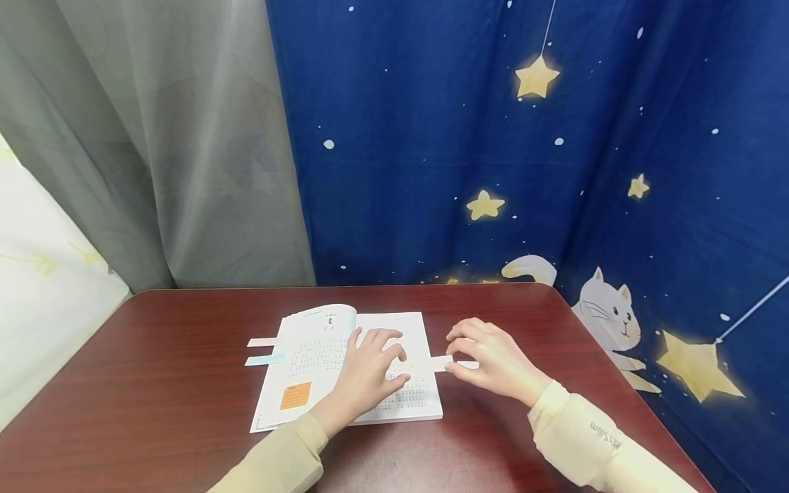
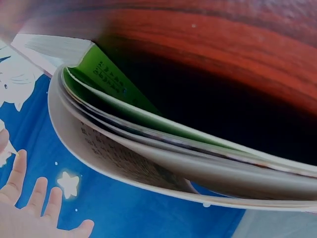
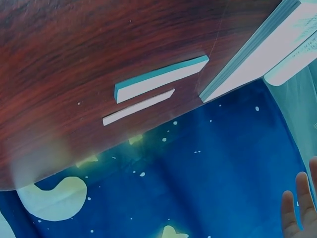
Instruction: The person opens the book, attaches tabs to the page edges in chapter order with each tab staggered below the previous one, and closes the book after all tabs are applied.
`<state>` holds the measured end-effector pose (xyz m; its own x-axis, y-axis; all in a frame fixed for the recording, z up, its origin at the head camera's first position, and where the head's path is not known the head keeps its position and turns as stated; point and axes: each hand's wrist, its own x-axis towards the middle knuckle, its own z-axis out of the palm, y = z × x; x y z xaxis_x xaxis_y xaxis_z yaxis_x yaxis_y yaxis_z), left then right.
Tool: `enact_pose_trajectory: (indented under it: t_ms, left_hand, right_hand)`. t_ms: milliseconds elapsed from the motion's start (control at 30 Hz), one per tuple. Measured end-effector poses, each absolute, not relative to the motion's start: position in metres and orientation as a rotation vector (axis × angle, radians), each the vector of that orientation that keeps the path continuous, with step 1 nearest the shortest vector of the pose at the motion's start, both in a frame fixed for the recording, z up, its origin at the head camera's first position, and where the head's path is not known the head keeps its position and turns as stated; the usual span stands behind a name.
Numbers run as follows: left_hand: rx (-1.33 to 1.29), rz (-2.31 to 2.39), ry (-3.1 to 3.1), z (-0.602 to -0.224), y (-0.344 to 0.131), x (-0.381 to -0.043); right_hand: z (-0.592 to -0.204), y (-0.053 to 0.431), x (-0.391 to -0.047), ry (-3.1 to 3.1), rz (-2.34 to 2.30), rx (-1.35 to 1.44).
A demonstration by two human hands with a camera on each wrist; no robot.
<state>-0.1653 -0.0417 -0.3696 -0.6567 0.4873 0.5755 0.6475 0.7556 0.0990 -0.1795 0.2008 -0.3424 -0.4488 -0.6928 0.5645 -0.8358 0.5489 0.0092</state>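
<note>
An open book (image 1: 394, 404) with printed pages lies on the table, its left pages arched up near the spine. Above its right page is my left hand (image 1: 368, 366), fingers bent loosely and thumb apart, holding nothing. The left wrist view shows the lifted page edges (image 2: 148, 134) and the spread fingers (image 2: 37, 201). To the right of the book hovers my right hand (image 1: 490, 359), fingers loosely curved around no visible object. Close to it are two slim paper strips: a thicker one with a teal side (image 3: 161, 79) and a thinner white one (image 3: 138, 106).
A pink tab (image 1: 261, 342) and a light-blue tab (image 1: 264, 359) stick out of the book's left side. An orange square (image 1: 296, 396) is on the left page. The reddish-brown table (image 1: 154, 383) ends at a blue star-patterned curtain (image 1: 401, 137) and a grey curtain (image 1: 216, 171).
</note>
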Motion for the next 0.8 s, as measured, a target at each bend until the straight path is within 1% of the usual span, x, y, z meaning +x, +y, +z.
enact_pose_trajectory:
  t_ms: [467, 800]
  left_hand:
    - [-0.848, -0.383, -2.401, -0.3725, -0.0417, -0.1649]
    - [-0.842, -0.373, -2.405, -0.3749, -0.0404, -0.1662]
  right_hand:
    - [-0.3495, 0.1978, -0.1796, -2.290, 0.432, 1.173]
    - [-0.3511, 0.1932, -0.1791, -2.222, 0.457, 1.202]
